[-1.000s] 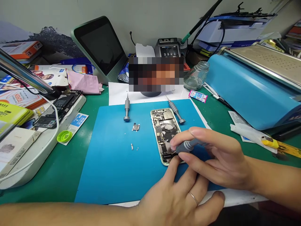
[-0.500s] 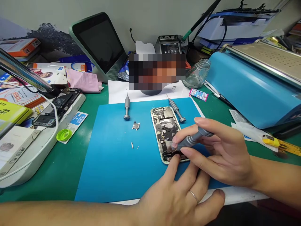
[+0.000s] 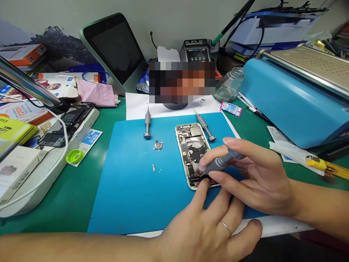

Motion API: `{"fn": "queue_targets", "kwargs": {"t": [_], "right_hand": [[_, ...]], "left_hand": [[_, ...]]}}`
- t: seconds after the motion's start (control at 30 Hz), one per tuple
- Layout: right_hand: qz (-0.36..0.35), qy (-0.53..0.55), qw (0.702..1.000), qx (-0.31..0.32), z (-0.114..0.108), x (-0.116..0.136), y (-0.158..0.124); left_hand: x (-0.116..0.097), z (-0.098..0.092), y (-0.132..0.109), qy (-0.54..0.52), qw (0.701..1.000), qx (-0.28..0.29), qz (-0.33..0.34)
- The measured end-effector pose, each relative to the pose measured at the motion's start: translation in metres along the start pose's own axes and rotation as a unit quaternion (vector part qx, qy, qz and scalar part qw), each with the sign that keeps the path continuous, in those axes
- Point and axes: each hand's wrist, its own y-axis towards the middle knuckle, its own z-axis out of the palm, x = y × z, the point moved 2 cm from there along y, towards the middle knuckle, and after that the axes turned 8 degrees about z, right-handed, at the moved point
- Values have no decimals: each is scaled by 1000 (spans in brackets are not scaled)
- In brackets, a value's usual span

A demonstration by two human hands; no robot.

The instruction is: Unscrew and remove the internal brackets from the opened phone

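Observation:
A smartphone with its insides exposed (image 3: 194, 145) lies on the blue mat (image 3: 128, 203). My right hand (image 3: 264, 174) is closed around a grey precision screwdriver (image 3: 220, 162), tilted, its tip end down at the phone's lower part. Fingers hide the exact contact point. My left hand (image 3: 207, 227), wearing a ring, has its fingers spread; one fingertip touches the phone's bottom end, while others pass behind my right hand. Left of the phone are a small metal plate part (image 3: 157, 145), a tiny bracket (image 3: 153, 168) and several specks, perhaps screws.
Two more screwdrivers, one upright in view (image 3: 147, 125) and one slanted (image 3: 205, 127), lie at the mat's far side. Behind stand a glass jar (image 3: 230, 85) and a tablet-like screen (image 3: 114, 49). A blue machine (image 3: 294, 98) is at right; a removed phone screen (image 3: 67, 125) is at left.
Both hands stay almost in place. The screwdriver's rear end and the right index finger have shifted slightly left; the view itself has moved a little.

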Motion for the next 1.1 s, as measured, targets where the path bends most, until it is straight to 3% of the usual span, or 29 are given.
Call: {"fn": "queue_targets", "kwargs": {"t": [0.17,0.3,0.43,0.57,0.63,0.83,1.1], "right_hand": [[-55,-64,996,16,-1,2,1],[-122,-147,981,46,-3,6,3],[-97,-179,978,52,-7,15,5],[-119,-176,975,68,-5,21,6],[-79,-123,989,29,-4,15,5],[-5,-37,998,49,-2,0,1],[-70,-93,993,32,-9,3,-3]], "left_hand": [[0,0,0,-1,1000,-7,1],[-2,3,-1,10,1000,18,16],[-5,6,-1,33,998,42,39],[-9,11,-1,28,997,52,51],[-9,13,0,22,998,45,46],[-9,11,-2,26,998,42,41],[-2,1,-3,24,999,15,16]]}}
